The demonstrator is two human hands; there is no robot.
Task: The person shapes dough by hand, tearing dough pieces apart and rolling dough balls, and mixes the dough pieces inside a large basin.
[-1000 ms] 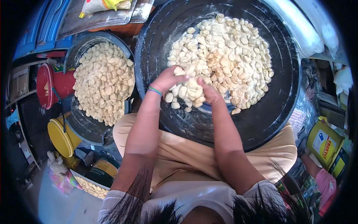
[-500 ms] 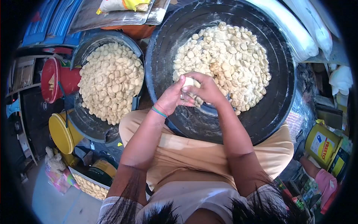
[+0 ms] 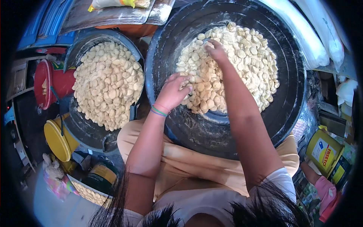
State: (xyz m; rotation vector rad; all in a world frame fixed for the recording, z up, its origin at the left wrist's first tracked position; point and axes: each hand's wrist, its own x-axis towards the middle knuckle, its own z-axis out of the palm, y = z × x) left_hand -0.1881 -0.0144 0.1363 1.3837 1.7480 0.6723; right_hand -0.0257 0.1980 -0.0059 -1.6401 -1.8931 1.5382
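A large black tub (image 3: 285, 81) holds a heap of pale, flour-dusted discs (image 3: 251, 56). My left hand (image 3: 174, 90), with thin bands at the wrist, is at the left edge of the heap, its fingers curved around some of the discs. Farther up, my right hand (image 3: 216, 51) reaches over the back left of the same heap, fingertips down among the discs and partly hidden. Between the two hands lie discs of a browner tone. Left of the tub, a smaller dark basin (image 3: 81, 128) is piled with similar pale pieces (image 3: 109, 83).
A red bucket (image 3: 44, 84) and a yellow bucket (image 3: 56, 140) stand at the left. Floury boards (image 3: 113, 17) lie at the top, and long clear plastic bags (image 3: 298, 30) at the upper right. A yellow-green container (image 3: 324, 149) and another person's arm (image 3: 311, 173) are at the lower right.
My hands were together over the near left of the heap, holding some pieces. Now they are apart: my right hand has moved up and away, and my left hand is down on the discs.
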